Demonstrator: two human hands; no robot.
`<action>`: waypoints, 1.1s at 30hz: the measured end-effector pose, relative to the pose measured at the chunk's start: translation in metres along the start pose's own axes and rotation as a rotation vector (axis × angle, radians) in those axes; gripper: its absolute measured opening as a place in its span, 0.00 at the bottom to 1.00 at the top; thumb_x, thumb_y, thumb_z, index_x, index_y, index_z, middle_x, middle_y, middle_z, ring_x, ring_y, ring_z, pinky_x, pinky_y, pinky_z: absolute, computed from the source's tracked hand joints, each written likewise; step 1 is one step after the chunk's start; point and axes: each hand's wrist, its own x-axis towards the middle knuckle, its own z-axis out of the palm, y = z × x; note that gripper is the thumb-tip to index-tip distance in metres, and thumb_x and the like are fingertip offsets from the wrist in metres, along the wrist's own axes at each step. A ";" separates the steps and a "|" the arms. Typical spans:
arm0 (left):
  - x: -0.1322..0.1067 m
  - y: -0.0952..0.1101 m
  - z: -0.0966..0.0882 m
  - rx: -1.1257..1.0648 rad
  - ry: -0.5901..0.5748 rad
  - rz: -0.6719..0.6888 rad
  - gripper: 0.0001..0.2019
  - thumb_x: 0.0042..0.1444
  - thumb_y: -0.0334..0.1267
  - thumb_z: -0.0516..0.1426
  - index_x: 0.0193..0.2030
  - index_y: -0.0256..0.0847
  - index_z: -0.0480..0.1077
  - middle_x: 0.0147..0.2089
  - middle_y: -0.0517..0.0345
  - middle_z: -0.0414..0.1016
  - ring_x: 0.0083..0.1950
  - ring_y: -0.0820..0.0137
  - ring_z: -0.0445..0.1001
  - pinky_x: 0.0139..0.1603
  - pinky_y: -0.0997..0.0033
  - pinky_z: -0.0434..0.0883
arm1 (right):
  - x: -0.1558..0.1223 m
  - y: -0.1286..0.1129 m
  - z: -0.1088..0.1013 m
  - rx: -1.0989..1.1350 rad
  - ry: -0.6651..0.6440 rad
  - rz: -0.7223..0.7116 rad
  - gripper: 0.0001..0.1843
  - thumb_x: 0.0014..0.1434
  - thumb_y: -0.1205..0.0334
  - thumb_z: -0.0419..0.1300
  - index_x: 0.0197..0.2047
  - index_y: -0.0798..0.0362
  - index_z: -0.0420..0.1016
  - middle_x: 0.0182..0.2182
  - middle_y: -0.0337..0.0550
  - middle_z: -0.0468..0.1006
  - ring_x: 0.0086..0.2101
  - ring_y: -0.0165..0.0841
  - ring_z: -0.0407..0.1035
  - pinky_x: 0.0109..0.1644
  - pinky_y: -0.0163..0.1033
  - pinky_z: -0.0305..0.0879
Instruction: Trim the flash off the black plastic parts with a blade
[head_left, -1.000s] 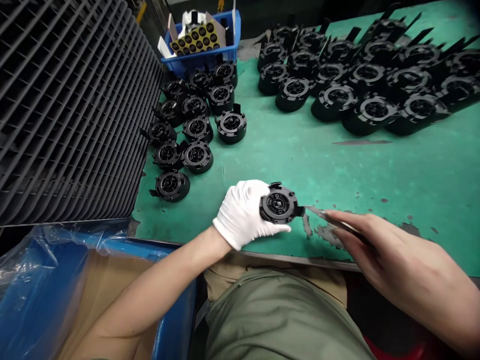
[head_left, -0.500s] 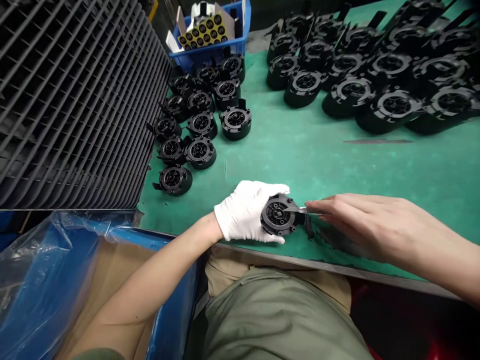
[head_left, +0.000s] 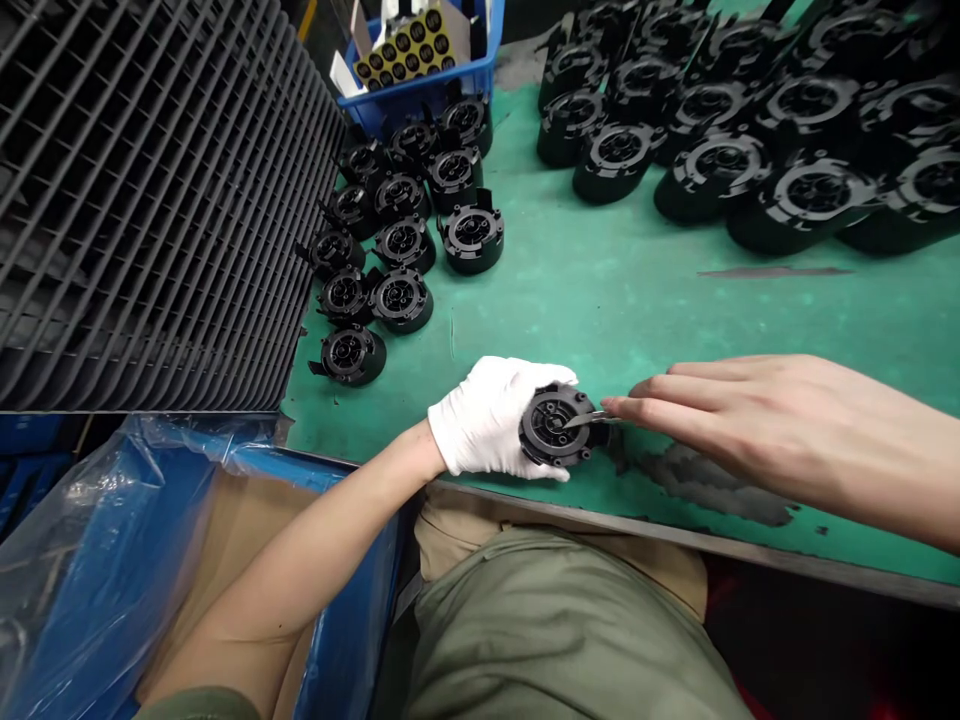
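In a white glove, my left hand (head_left: 491, 418) grips a round black plastic housing (head_left: 546, 432) from its left side, just above the table's near edge. The housing's ribbed round face is turned up toward me. My bare right hand (head_left: 720, 415) pinches slim metal tweezers (head_left: 589, 418), whose tip reaches over the middle of that face. Whether the tip touches the plastic or holds a small part, I cannot make out. Most of the tweezers' length is hidden by my right fingers.
Several similar black housings (head_left: 401, 300) stand left on the green tabletop (head_left: 570, 290). Larger black housings (head_left: 619, 160) fill the back right. A blue bin (head_left: 450, 80) with yellow sticker sheets stands behind. A stack of dark grids (head_left: 165, 220) rises left, above a plastic-lined blue box (head_left: 180, 560).
My right hand has risen and tilted, with the tweezers now slanting down to the housing's centre. My left hand stays almost in place. The view has shifted slightly.
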 end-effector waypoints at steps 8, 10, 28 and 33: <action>-0.003 0.023 0.020 0.061 0.330 -0.308 0.52 0.47 0.84 0.85 0.63 0.48 0.80 0.65 0.40 0.88 0.69 0.37 0.91 0.74 0.35 0.92 | -0.038 -0.033 0.031 -0.157 0.211 0.253 0.18 0.92 0.56 0.58 0.73 0.48 0.85 0.46 0.47 0.93 0.37 0.41 0.88 0.36 0.44 0.79; -0.003 0.024 0.022 0.048 0.335 -0.299 0.52 0.47 0.86 0.84 0.62 0.48 0.80 0.64 0.40 0.88 0.68 0.38 0.91 0.73 0.36 0.92 | -0.039 -0.047 0.041 -0.161 0.206 0.284 0.19 0.93 0.57 0.55 0.73 0.48 0.85 0.49 0.48 0.94 0.38 0.42 0.90 0.34 0.44 0.78; 0.004 0.027 0.015 0.022 0.290 -0.299 0.48 0.47 0.86 0.84 0.56 0.49 0.82 0.59 0.43 0.88 0.63 0.40 0.91 0.67 0.39 0.93 | -0.007 -0.049 0.030 -0.214 0.094 0.269 0.29 0.80 0.70 0.52 0.71 0.42 0.86 0.39 0.46 0.85 0.35 0.46 0.83 0.33 0.50 0.65; 0.004 0.027 0.017 0.017 0.302 -0.300 0.48 0.48 0.87 0.83 0.55 0.49 0.82 0.58 0.43 0.88 0.63 0.40 0.91 0.66 0.40 0.92 | -0.008 -0.050 0.025 -0.166 0.060 0.264 0.24 0.82 0.66 0.52 0.67 0.40 0.85 0.39 0.46 0.82 0.34 0.46 0.81 0.33 0.49 0.63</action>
